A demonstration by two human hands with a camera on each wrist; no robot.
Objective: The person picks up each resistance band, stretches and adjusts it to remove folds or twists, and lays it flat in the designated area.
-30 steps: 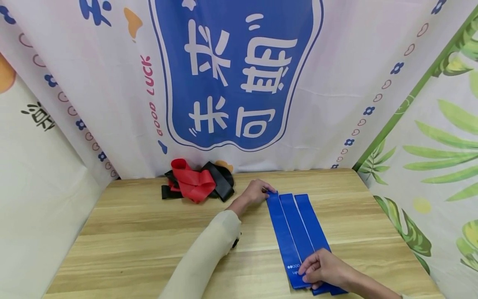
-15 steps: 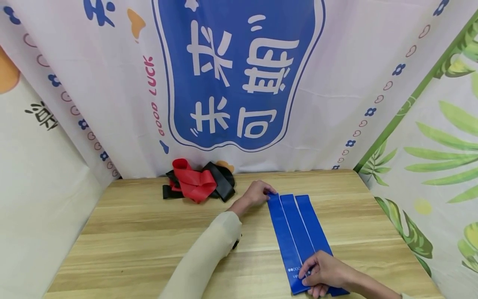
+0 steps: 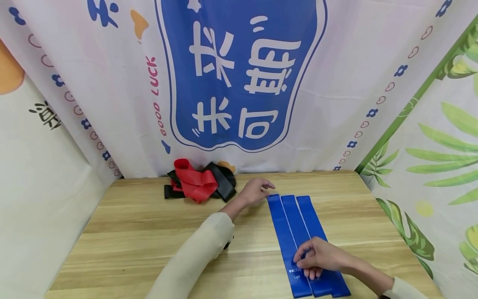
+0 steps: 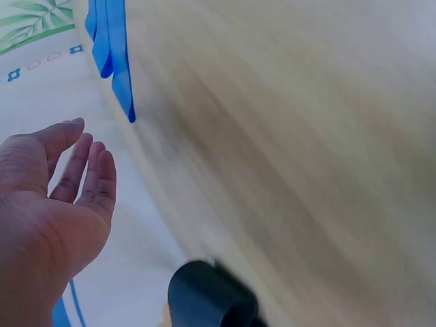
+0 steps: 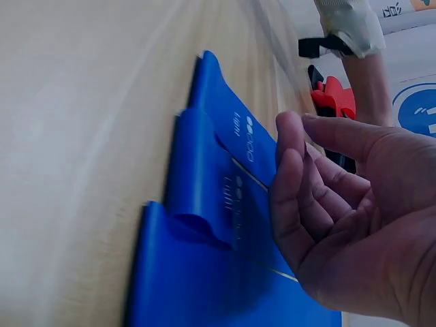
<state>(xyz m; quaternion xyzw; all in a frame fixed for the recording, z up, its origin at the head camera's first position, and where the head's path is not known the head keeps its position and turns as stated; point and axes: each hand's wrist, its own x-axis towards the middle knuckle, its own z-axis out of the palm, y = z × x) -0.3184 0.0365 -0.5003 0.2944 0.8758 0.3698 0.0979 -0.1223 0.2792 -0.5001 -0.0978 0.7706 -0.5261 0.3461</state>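
Note:
Three blue resistance bands, a left one (image 3: 281, 226), a middle one (image 3: 294, 216) and a right one (image 3: 310, 214), lie flat side by side on the wooden table. White "Light" print shows near their near ends. My left hand (image 3: 255, 192) is just left of the bands' far ends, apart from them, its fingers loosely bent and holding nothing. Over the near part of the bands hovers my right hand (image 3: 323, 255), fingers loosely curled with nothing between them. In the right wrist view, the middle band's end (image 5: 197, 170) is rolled up a little from the table.
A red band (image 3: 196, 180) lies in a heap with black bands (image 3: 222, 180) at the table's back edge, left of the left hand. A printed cloth (image 3: 328, 104) hangs behind the wooden table (image 3: 149, 232), and a leaf-patterned cloth (image 3: 440, 166) hangs at the right.
My left hand has let go of the left band's far end and shifted slightly left. My right hand has released the near ends and risen, moving slightly away from the near edge.

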